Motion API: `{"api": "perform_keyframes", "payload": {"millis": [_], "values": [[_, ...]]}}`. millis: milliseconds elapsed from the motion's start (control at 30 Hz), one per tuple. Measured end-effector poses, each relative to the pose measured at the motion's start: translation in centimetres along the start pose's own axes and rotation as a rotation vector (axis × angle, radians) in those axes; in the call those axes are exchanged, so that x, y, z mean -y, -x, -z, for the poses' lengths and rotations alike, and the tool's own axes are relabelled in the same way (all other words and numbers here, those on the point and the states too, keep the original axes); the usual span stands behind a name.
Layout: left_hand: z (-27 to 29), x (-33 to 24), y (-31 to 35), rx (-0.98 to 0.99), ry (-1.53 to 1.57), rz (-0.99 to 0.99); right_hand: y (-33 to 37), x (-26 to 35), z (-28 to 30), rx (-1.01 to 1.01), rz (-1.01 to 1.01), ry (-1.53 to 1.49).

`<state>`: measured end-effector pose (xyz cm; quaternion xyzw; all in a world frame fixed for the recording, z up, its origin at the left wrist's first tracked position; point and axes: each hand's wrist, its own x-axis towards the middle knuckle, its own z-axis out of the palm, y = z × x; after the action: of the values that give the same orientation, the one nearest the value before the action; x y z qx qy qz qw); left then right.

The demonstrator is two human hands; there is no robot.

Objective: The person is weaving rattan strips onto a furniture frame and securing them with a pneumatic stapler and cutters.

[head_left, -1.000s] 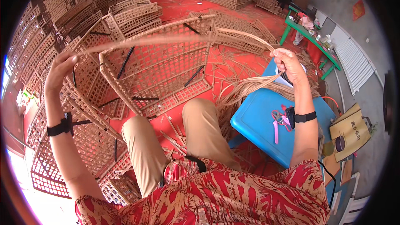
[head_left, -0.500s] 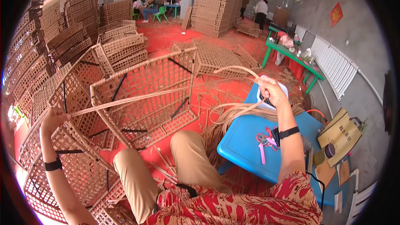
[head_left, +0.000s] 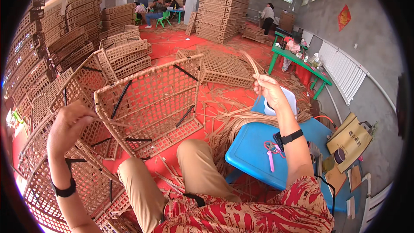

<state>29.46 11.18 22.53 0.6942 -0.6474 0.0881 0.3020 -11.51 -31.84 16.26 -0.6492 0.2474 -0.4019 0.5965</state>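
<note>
My right hand is raised over the far edge of a blue plastic table, closed on thin brown wicker strips whose ends rise above the fingers. At the left, my left hand is closed on the end of a brown strip, which runs to the right in front of a woven basket. That rectangular basket stands tilted on the floor before my knees, with black bars across its corners. Whether one strip joins both hands, I cannot tell.
On the blue table lie pink-handled scissors; a white container and loose wicker strips are at its far side. Woven baskets stand stacked behind. Several people work farther off, one at a green table.
My left hand has risen and come inward, its wrist bending. My right hand has shifted slightly left, and its strip ends now point upward. The strips no longer stretch taut across the basket.
</note>
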Motion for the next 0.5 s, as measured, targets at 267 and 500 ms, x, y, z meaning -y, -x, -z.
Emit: {"api": "perform_keyframes", "payload": {"millis": [267,500], "values": [[-4.6,-9.8,-0.9,-0.116,0.169,-0.26,1.8,3.3,-12.2,0.386,0.086,-0.16],[-4.8,-6.8,-2.5,-0.204,0.022,-0.371,7.2,4.8,-17.0,0.805,0.01,0.098]]}}
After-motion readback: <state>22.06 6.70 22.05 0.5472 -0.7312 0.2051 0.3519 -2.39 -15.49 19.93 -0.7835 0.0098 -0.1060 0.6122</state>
